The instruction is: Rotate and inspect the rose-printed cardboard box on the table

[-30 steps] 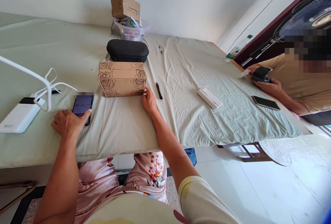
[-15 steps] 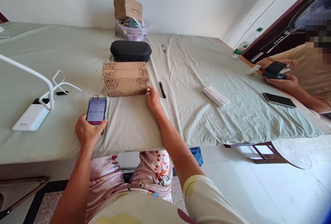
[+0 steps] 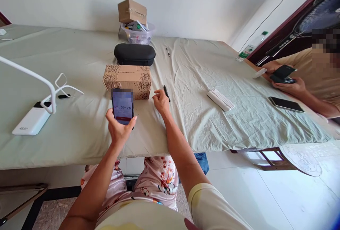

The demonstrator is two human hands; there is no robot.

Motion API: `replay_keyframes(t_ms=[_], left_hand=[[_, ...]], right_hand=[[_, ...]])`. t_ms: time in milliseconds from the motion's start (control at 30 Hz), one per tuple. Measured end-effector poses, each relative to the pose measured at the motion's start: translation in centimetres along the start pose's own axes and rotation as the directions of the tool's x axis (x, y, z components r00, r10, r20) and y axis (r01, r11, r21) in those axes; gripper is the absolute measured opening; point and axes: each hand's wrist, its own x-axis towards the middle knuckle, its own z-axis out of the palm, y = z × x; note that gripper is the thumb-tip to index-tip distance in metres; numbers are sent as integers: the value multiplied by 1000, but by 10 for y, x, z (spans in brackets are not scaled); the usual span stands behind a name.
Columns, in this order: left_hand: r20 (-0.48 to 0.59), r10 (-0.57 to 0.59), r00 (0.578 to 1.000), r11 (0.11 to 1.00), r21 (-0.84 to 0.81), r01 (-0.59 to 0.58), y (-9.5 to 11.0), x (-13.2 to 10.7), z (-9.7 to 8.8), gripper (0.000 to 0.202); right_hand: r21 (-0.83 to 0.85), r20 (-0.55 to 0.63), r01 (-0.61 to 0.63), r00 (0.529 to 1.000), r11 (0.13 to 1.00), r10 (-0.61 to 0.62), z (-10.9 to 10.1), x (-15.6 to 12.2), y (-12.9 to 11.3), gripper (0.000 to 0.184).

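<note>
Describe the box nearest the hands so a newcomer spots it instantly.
On the cloth-covered table, find the black case. Directly on its near side, partly hidden behind the phone in the left hand, sits a cardboard box. Black scribbled swirls set it apart from the plain box above the basin.

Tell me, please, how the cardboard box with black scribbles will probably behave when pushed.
The cardboard box would probably slide rather than roll, given its flat faces and straight edges. It should mostly keep its shape, as its walls look straight. The cloth may bunch, since creases suggest it lies loose.
</note>
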Motion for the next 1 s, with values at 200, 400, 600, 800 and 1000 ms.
replay_keyframes(t_ms=[200, 400, 600, 800, 1000], left_hand=[[-41, 118, 992, 993, 6, -118, 10, 11, 53, 101], [-30, 151, 988, 988, -7, -151, -2, 1, 62, 103], [-23, 198, 980, 980, 3, -198, -1, -4, 61, 104], [-75, 269, 960, 963, 20, -269, -4, -4, 64, 100], [-39, 156, 987, 986, 62, -154, -6, 9, 34, 103]], right_hand=[[231, 857, -238, 508, 943, -81, -33, -7, -5, 47], [140, 956, -176, 280, 974, -87, -2, -22, -20, 29], [102, 939, -180, 342, 978, -35, 1, -28, -24, 12], [125, 933, -136, 353, 983, -70, -1, -27, -23, 27], [206, 951, -278, 283, 938, -125, -3, -16, -14, 48]])
